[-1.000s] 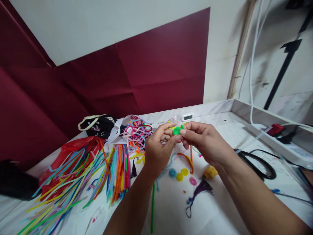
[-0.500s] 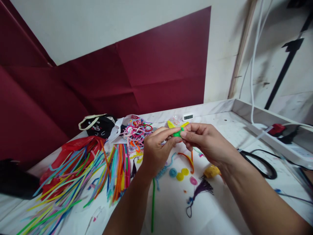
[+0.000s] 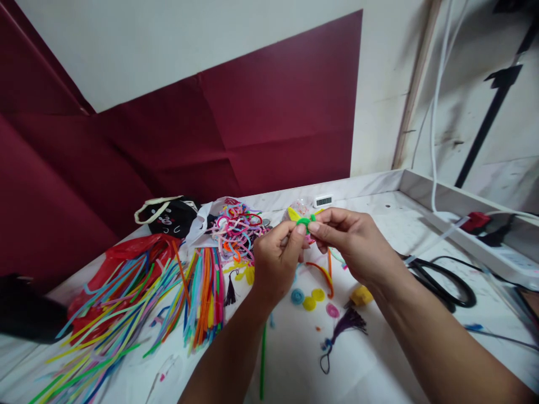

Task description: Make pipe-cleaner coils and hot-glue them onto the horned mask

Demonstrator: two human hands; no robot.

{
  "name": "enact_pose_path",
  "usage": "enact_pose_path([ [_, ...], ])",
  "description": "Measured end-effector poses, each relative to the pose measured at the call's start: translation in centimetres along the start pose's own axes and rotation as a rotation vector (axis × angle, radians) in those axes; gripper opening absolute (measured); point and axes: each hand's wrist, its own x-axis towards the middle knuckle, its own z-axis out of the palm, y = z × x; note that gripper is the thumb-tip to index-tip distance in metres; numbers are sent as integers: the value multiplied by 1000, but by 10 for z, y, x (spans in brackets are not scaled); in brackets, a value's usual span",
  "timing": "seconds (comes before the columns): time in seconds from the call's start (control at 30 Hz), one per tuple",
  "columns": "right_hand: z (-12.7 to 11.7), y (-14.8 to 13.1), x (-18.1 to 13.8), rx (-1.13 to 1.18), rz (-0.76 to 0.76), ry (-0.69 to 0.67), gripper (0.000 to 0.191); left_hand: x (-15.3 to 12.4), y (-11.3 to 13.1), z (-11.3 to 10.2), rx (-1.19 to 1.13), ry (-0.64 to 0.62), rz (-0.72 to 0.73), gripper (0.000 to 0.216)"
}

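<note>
Between my two hands is a green pipe cleaner [image 3: 303, 223], wound into a small coil with a short end sticking up on the right. My left hand [image 3: 275, 255] pinches its left side with thumb and forefinger. The thumb and fingers of my right hand [image 3: 347, 241] are closed on its right side, nearly touching the left fingertips. Just behind the fingers shows a yellow fuzzy piece [image 3: 293, 214]. Below the hands lie a blue coil [image 3: 297, 296], yellow coils [image 3: 309, 303], a pink coil [image 3: 332, 310] and a straight green pipe cleaner [image 3: 263, 365].
Bundles of coloured pipe cleaners [image 3: 206, 297] and a red plastic bag [image 3: 126, 252] lie left. Behind are a tangled pile [image 3: 236, 230], a black pouch [image 3: 172, 216] and a small digital display [image 3: 323, 201]. Right are black-handled scissors [image 3: 446, 283], a power strip [image 3: 497, 252] and a purple tassel [image 3: 351, 321].
My left fingers have curled in and the hand has turned, so more of the green coil shows. My right hand has shifted slightly, keeping its pinch.
</note>
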Motion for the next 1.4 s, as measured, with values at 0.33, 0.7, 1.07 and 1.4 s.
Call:
enact_pose_path([
  [0.33, -2, -6, -1, -279, -88, -15, 22, 4, 2, -10, 318, -56, 219, 30],
  [0.7, -9, -3, 0, -580, -186, -82, 23, 4, 3, -16, 404, -157, 323, 31],
  [1.07, -21, -7, 0, -679, -186, -189, 20, 4, 2, -15, 441, -194, 398, 29],
  [1.4, -30, -19, -3, -873, -295, -345, 21, 1, 1, -13, 530, -252, 378, 28],
])
